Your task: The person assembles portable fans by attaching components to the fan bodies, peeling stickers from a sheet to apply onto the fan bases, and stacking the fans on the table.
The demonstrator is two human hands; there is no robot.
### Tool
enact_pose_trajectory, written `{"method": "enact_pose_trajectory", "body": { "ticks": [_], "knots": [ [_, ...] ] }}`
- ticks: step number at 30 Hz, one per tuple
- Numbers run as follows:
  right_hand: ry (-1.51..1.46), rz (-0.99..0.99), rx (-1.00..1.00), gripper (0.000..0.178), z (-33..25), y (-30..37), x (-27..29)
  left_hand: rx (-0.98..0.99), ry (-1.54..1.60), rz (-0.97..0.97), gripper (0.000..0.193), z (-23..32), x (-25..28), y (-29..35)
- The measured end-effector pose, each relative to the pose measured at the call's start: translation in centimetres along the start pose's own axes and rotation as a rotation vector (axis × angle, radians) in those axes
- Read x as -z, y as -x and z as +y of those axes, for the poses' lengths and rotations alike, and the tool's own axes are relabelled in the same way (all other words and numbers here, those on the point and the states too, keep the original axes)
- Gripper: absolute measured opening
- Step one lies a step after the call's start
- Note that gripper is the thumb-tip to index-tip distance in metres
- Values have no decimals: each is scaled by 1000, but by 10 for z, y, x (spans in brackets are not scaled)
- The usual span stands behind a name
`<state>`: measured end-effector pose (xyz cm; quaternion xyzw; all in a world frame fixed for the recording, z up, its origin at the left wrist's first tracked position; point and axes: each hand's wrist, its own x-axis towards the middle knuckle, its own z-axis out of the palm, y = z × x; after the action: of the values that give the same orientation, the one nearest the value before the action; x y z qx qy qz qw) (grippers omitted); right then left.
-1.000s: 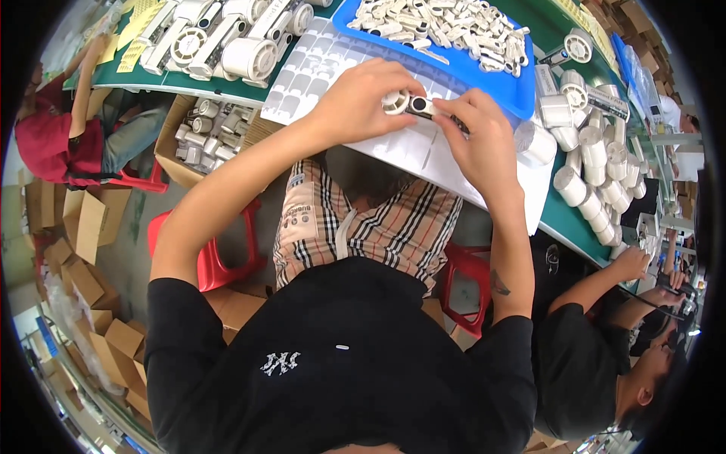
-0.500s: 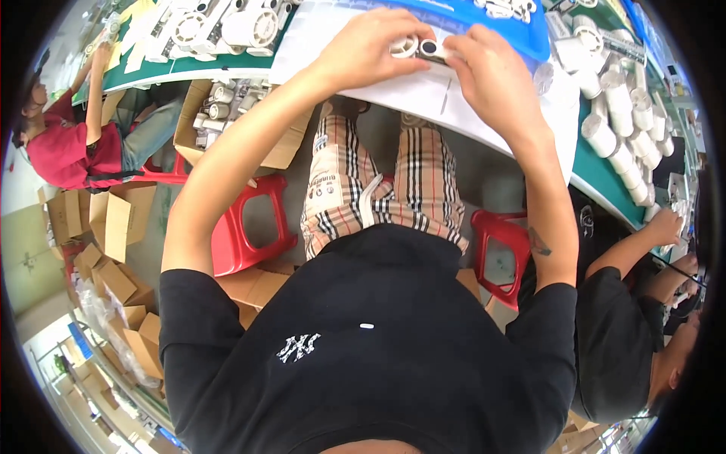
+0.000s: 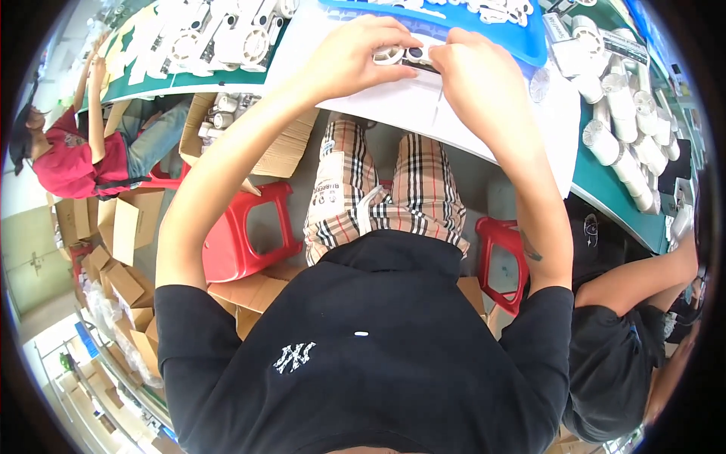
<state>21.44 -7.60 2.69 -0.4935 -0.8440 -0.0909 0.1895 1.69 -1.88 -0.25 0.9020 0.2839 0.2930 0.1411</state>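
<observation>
Both hands hold a white plastic device point(image 3: 388, 55) above the white-covered tabletop. It has a round ring-like end at its left and a dark round opening near its middle. My left hand point(image 3: 355, 60) grips the ringed end, thumb on the near side and fingers on the far side. My right hand point(image 3: 478, 76) is closed at the other end, thumb and fingertips pressed against it. The right fingers cover much of that end. Just beyond the hands stands a blue tray point(image 3: 533, 49) with several small white plastic parts point(image 3: 503, 10) in it.
Similar white devices point(image 3: 253, 45) lie on the green table at left. White cylindrical units point(image 3: 620, 113) are piled at right. An open carton point(image 3: 291, 144) of white parts and red stools point(image 3: 242, 234) stand below. Co-workers point(image 3: 83, 159) sit on both sides.
My hands and the device appear slightly further left and lower in the picture. The whole view has shifted a little. The co-worker at right has moved an arm.
</observation>
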Motion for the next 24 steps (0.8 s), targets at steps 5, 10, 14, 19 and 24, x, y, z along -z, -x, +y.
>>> {"method": "enact_pose_trajectory", "body": {
  "ticks": [5,10,14,19,24],
  "knots": [
    [-554,-88,-74,24,37,0,-13,-57,-162,116,28,16,-11,14],
    [-954,-90,-35,51,44,23,-44,-38,-160,204,28,31,-12,22],
    [-780,-47,1,52,36,25,-52,167,-75,3,32,22,-3,11],
    [-878,15,-44,48,34,26,-62,353,101,-11,40,18,-11,18],
    [-900,25,-41,45,23,31,-55,270,67,10,44,29,-5,19]
  ]
}}
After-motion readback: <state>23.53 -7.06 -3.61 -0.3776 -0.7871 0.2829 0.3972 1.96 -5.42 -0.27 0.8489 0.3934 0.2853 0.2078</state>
